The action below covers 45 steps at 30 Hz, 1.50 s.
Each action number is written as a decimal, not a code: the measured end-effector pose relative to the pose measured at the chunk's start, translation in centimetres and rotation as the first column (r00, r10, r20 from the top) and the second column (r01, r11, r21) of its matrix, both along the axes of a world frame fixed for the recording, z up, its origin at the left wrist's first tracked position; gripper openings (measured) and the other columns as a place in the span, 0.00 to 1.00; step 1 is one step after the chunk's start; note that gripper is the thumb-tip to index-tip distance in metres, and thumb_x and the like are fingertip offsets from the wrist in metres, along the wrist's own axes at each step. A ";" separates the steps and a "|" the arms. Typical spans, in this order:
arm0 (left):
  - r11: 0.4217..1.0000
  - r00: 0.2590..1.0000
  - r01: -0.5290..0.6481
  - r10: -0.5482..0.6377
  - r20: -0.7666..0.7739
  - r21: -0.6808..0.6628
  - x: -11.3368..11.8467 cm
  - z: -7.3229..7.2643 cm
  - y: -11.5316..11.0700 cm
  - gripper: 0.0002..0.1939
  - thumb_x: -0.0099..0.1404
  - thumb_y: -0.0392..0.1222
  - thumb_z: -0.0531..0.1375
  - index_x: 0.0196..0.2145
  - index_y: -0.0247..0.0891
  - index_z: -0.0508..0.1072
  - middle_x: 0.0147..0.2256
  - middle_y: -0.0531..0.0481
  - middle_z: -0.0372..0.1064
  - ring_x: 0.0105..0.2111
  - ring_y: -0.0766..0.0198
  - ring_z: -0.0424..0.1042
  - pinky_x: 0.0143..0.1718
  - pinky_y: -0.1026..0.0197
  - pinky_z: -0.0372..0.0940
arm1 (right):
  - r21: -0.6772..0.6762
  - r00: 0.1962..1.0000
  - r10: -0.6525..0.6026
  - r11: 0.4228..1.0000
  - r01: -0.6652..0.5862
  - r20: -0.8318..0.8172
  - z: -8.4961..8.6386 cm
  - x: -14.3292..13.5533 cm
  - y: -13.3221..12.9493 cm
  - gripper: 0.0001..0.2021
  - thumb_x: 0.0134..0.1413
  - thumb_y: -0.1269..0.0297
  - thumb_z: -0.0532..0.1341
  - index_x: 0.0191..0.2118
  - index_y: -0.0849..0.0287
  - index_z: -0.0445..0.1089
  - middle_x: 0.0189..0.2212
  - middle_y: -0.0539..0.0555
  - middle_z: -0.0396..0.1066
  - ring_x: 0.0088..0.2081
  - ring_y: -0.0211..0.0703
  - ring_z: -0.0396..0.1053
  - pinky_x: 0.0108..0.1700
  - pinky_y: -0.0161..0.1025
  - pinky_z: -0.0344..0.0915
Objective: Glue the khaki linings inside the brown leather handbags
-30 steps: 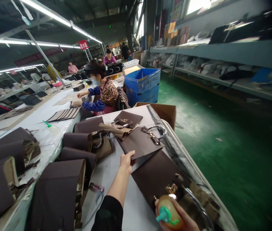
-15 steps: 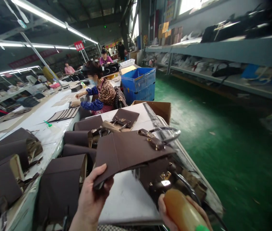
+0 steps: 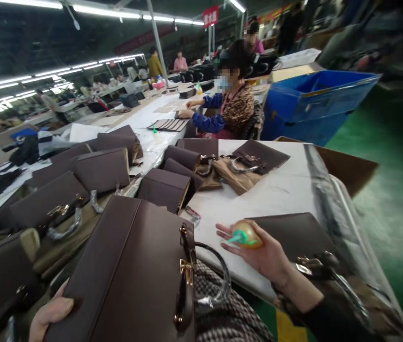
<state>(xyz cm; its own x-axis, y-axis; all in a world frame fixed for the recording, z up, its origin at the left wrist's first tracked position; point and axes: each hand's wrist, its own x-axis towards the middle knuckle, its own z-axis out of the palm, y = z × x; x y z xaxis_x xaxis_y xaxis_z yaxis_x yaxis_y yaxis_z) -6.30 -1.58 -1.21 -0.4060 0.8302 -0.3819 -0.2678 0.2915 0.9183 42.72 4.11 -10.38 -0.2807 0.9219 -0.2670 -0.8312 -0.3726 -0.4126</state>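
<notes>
My left hand (image 3: 52, 313) grips the lower left edge of a dark brown handbag (image 3: 133, 270), its thumb on the front and its other fingers mostly hidden behind. The bag is tilted in front of my lap, with gold fittings and a plastic-wrapped handle (image 3: 224, 275) on its right side. In my right hand (image 3: 268, 256) lies an amber squeeze bottle (image 3: 249, 232), its green nozzle pointing left and toward me. The hand is over the white table (image 3: 215, 204), just left of another brown handbag (image 3: 286, 232) lying there.
Several brown bags (image 3: 101, 168) stand along the left bench. More bag pieces (image 3: 261, 156) lie at the table's far end. A co-worker (image 3: 237, 104) sits beyond, near a second green-nozzled bottle (image 3: 154, 130). A blue bin (image 3: 304, 109) and cardboard box (image 3: 347, 166) stand at the right.
The handbag has come closer and down to the left in my left hand. My right hand has risen over the table with the bottle, whose nozzle now shows. The view has swung left.
</notes>
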 end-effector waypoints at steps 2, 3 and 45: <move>0.995 0.994 -0.095 0.095 0.056 -0.007 -1.0 0.0 -2.3 0.28 0.38 0.40 0.74 0.41 0.43 0.83 0.33 0.48 0.85 0.27 0.47 0.81 0.28 0.51 0.80 | 0.000 0.973 0.228 0.974 -0.229 -0.040 -0.4 -3.4 1.1 0.23 0.68 0.47 0.60 0.49 0.64 0.76 0.53 0.68 0.78 0.53 0.60 0.77 0.60 0.60 0.67; 0.993 0.989 -0.121 0.121 0.089 -0.004 -1.4 0.1 -3.1 0.30 0.38 0.41 0.74 0.44 0.42 0.83 0.31 0.47 0.84 0.26 0.48 0.81 0.26 0.52 0.80 | -0.001 0.941 0.331 0.943 -0.332 -0.066 -0.3 -4.9 1.3 0.24 0.68 0.46 0.59 0.49 0.65 0.76 0.52 0.68 0.78 0.50 0.59 0.78 0.55 0.58 0.71; 0.819 -0.228 0.464 -0.256 -0.939 -0.336 10.2 -3.1 -0.4 0.27 0.60 0.43 0.71 0.55 0.35 0.76 0.57 0.32 0.74 0.61 0.34 0.68 0.59 0.34 0.67 | 0.298 0.790 0.267 0.948 -0.111 -0.552 23.3 -28.2 -0.3 0.26 0.64 0.40 0.56 0.41 0.61 0.77 0.42 0.59 0.78 0.39 0.44 0.74 0.58 0.51 0.64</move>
